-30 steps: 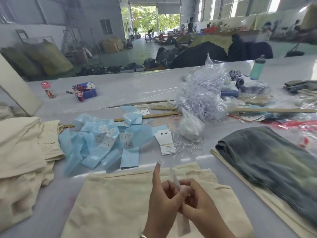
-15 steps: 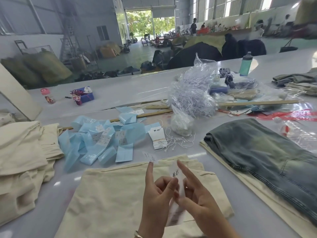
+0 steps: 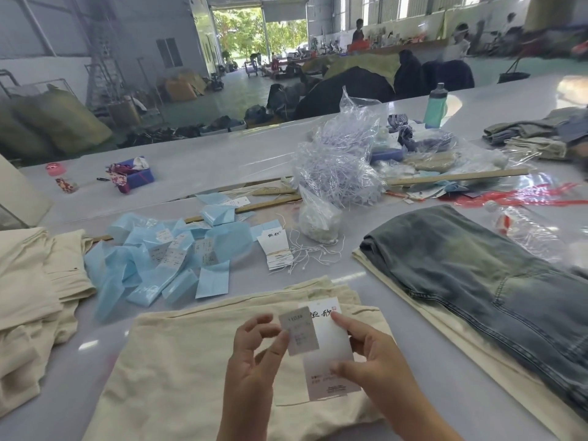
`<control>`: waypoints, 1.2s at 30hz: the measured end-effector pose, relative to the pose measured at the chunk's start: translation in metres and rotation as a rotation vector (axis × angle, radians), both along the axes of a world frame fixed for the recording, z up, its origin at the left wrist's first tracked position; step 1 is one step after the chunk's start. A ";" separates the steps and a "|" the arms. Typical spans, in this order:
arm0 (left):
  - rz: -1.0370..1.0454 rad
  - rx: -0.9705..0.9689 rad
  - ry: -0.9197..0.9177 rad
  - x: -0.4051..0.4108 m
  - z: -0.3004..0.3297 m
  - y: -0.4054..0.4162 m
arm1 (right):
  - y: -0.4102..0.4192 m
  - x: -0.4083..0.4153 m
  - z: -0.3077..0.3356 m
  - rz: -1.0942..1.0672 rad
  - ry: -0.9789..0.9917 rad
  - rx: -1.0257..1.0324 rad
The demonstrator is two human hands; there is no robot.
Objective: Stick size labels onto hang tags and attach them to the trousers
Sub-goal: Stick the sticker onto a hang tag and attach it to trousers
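Grey label (image 3: 298,331) overlapping white hang tag (image 3: 327,348)

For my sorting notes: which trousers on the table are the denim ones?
The denim trousers folded on the right side of the table, blue-grey and faded. The trousers under the hands and the pile at left are cream.

On the far right of the grey table (image 3: 222,160) stands a green water bottle (image 3: 435,106), a clear plastic bottle (image 3: 525,230) lies on its side nearer, a small blue box (image 3: 135,176) and a pink cap (image 3: 53,169) sit far left.
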State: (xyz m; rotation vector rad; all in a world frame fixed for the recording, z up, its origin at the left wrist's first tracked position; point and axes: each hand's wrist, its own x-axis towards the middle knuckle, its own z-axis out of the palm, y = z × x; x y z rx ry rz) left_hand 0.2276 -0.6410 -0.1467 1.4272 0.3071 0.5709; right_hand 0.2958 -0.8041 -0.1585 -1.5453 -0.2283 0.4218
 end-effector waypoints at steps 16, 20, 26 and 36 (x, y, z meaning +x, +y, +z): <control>-0.012 0.087 0.128 0.014 0.001 -0.016 | 0.011 -0.004 0.000 0.005 -0.242 -0.018; 0.002 0.163 0.131 0.016 -0.002 -0.016 | 0.013 -0.004 0.001 0.003 -0.253 -0.005; -0.009 0.268 0.148 0.014 0.001 -0.017 | 0.017 -0.005 0.004 -0.008 -0.243 0.080; -0.216 0.015 0.143 0.018 0.005 -0.015 | 0.017 -0.004 0.005 -0.061 -0.202 0.144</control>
